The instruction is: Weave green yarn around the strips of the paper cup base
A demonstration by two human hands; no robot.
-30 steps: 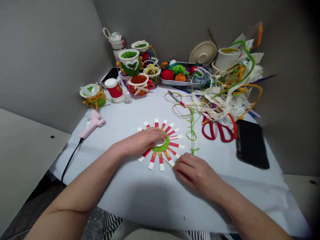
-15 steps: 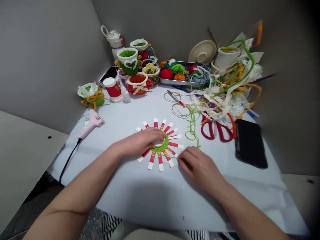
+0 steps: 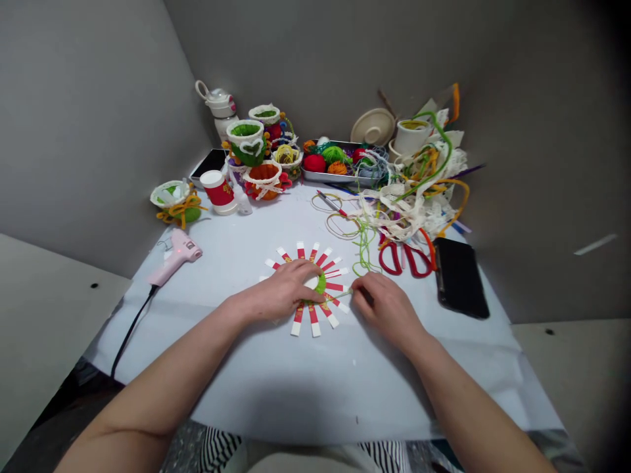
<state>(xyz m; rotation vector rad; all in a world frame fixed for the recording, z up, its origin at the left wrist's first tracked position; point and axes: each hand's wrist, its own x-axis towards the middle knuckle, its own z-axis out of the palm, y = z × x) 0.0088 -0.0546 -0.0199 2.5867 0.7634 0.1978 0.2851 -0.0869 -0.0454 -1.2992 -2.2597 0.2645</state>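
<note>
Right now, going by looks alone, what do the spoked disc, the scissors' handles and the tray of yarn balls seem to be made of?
Disc: probably card, with flat, smooth red-and-white printed spokes; its green ring looks like wound yarn, matte.
Handles: likely plastic, smooth and evenly red.
Tray: probably metal, judging by its silvery sheen.

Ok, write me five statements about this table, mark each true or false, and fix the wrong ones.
1. The left hand rests on the wheel of red-and-white strips. True.
2. The right hand holds a paintbrush. False: it pinches a strand of green yarn.
3. The pink glue gun lies on the left side of the table. True.
4. The black phone lies between the two hands. False: it lies to the right of the red-handled scissors.
5. Yarn balls sit in a metal tray. True.
</note>
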